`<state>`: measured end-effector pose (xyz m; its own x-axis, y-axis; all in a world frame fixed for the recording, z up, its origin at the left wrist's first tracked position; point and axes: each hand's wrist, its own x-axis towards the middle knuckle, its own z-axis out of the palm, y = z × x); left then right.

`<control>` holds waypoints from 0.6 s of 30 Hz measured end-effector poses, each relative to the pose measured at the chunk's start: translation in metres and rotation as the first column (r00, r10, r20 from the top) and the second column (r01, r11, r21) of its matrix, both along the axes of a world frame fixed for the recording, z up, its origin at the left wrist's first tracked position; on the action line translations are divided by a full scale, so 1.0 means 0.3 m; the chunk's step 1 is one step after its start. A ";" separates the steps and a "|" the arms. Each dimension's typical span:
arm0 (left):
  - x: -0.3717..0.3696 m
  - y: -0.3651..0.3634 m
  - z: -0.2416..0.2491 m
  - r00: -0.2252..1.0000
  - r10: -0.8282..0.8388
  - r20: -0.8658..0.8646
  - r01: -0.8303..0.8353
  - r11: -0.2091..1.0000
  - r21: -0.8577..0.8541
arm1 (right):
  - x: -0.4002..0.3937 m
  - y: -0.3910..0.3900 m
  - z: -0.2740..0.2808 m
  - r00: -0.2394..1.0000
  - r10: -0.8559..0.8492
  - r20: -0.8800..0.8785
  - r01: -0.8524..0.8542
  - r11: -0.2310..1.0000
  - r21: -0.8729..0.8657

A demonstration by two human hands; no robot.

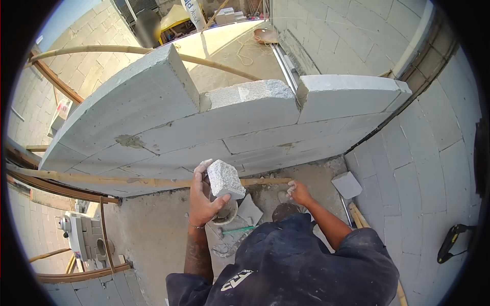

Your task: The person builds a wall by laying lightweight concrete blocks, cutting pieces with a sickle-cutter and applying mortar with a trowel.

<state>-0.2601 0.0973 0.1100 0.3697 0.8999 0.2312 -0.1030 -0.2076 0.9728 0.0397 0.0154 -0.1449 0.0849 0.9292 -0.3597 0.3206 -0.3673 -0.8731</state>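
Observation:
My left hand (200,196) is closed around a rough, pale piece of concrete block (223,179), with the thumb on its near side and fingers on its left. The piece is raised in front of the block wall (214,127). My right hand (298,193) is closed, its fingers curled together beside the end of a bamboo pole (153,182); I cannot make out what it holds, if anything. Between the hands, on the floor below, are a bucket (227,217), partly hidden by my left hand, and a broken slab of block (250,210).
The wall's top course has a lower, rough-topped block (250,94) between two taller ones. A loose block (346,185) lies at the floor's right. A black-and-yellow handsaw (451,242) is at the right wall. A green-handled tool (239,230) lies near my body.

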 end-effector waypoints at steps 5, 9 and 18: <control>0.313 0.302 0.189 0.994 -0.081 -0.068 0.097 0.955 0.279 | 0.367 -0.175 -0.159 0.830 -0.555 -0.047 0.546 0.827 -0.132; 0.463 0.460 0.242 0.974 -0.018 -0.225 0.108 0.913 0.394 | 0.507 -0.379 -0.307 0.790 -0.127 0.600 0.276 0.947 -0.163; 0.623 0.606 0.240 0.908 0.074 -0.412 0.138 0.876 0.462 | 0.773 -0.304 -0.461 0.796 -0.071 0.601 0.199 0.968 -0.150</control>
<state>-0.0732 0.2793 0.1821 0.5517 0.7053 0.4453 0.2620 -0.6534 0.7102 0.2717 -0.0757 -0.2834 0.4584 0.8079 -0.3703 0.6810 -0.5870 -0.4377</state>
